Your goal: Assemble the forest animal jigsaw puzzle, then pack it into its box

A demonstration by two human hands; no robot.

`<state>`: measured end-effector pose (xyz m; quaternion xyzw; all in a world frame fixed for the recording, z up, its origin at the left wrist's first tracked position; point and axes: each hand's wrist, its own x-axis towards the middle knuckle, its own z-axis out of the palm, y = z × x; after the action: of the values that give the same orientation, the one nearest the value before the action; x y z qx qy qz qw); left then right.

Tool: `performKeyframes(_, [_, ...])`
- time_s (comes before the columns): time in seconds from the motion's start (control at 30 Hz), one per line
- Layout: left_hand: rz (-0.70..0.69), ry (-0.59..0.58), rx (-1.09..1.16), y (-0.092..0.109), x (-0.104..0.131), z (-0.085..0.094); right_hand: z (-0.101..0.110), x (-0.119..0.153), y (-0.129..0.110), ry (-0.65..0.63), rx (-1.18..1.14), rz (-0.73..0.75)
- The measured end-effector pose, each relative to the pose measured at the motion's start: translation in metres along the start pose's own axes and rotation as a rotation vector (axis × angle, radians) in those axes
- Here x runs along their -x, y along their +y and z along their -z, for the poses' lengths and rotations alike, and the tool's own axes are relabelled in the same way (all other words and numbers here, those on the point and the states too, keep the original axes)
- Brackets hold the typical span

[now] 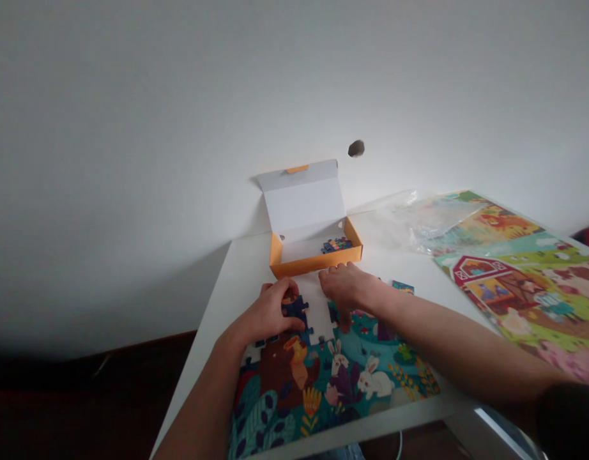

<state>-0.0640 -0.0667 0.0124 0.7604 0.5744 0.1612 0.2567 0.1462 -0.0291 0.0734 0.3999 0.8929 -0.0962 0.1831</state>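
Note:
A partly joined jigsaw puzzle (342,383) with a bear and white rabbits lies near the table's front edge. My left hand (278,313) is at its upper left, fingers curled round dark blue puzzle pieces (297,308). Over the upper right part rests my right hand (345,291), fingers bent downward and apart from the left hand; its fingertips are partly hidden, and whether they hold a piece cannot be made out. Between the hands a white gap shows in the puzzle.
Behind the puzzle stands an open orange box (316,260) with some pieces inside. One loose piece (402,287) lies beyond my right forearm. Clear plastic wrapping (419,223) and a farm picture sheet (538,300) are on the right. A white wall rises behind.

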Motion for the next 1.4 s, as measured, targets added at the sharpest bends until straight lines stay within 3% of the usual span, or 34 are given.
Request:
performKeyframes(0.23, [0.037,-0.035,0.092,-0.003,0.002,-0.001,0.004,-0.012,0.018,-0.119,-0.056,0.161])
performKeyframes(0.37, [-0.009,-0.06,0.194,-0.006,0.0,0.0,0.007,-0.014,0.022,-0.083,-0.039,0.147])
performKeyframes(0.53, [-0.04,-0.144,0.201,-0.002,-0.001,0.007,0.01,-0.02,0.04,-0.082,-0.14,0.252])
performKeyframes(0.63, [-0.023,-0.17,0.163,0.001,-0.001,0.01,0.015,-0.021,0.056,0.097,-0.269,0.219])
performKeyframes(0.7, [-0.05,-0.158,0.147,0.002,-0.001,0.011,0.018,-0.022,0.067,0.29,-0.389,0.149])
performKeyframes(0.83, [-0.098,-0.135,0.169,0.002,0.0,0.011,0.017,-0.028,0.088,0.674,-0.501,-0.116])
performKeyframes(0.93, [-0.103,-0.121,0.189,0.0,0.0,0.011,0.013,-0.031,0.094,0.804,-0.42,-0.327])
performKeyframes(1.03, [-0.113,-0.097,0.243,-0.001,0.0,0.01,0.014,-0.029,0.08,0.896,-0.349,-0.349])
performKeyframes(1.07, [-0.114,-0.089,0.263,0.0,0.0,0.01,0.015,-0.027,0.07,0.871,-0.379,-0.298])
performKeyframes(1.13, [-0.113,-0.064,0.306,0.001,0.0,0.01,0.013,-0.023,0.044,0.678,-0.529,-0.156])
performKeyframes(1.23, [-0.092,-0.02,0.398,0.004,0.0,0.011,0.001,-0.021,0.004,0.156,-0.778,0.079])
performKeyframes(1.27, [-0.082,-0.009,0.431,0.005,0.001,0.012,-0.005,-0.021,-0.007,0.045,-0.826,0.137])
performKeyframes(1.4, [-0.06,0.035,0.527,0.003,0.0,0.014,-0.021,-0.027,-0.028,-0.017,-0.869,0.146])
